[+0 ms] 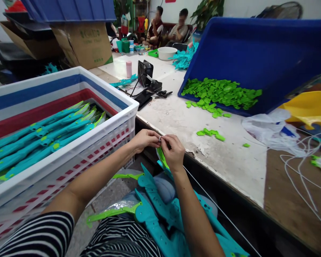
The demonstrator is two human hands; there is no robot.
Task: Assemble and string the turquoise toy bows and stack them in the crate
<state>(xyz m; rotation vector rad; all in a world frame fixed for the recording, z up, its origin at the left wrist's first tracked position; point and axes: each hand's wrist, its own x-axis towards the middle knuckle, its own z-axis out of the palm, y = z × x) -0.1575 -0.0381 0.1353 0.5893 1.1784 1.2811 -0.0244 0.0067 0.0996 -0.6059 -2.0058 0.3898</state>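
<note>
Fingertips of both hands meet just below the table edge, pinched narrow on a small metal ring (pixel 159 137); left hand (pixel 144 140) grips it from one side, right hand (pixel 174 152) from the other, thumbs and forefingers closed tight, likely because the part is too small for anything but a fingertip hold. A green tip (pixel 162 157) of a teal plastic piece (pixel 160 200) sticks up right under the right palm, so the ring sits at that end of the piece; whether it's already threaded on, can't tell. A thin white cord (pixel 216 208) runs down and away from the hands. More teal pieces are stacked on the lap, kept close for reach. To the left, a white crate (pixel 96 142) holds teal pieces laid parallel, green ends the same way. On the table (pixel 224 164), a tilted blue bin (pixel 256 53) spills green plastic bits (pixel 219 92) toward the worker's side, a few loose ones (pixel 210 133) near the edge. Small black fan (pixel 146 73) and scissors (pixel 163 94) further back. Two people sit at the far end, well apart.
</note>
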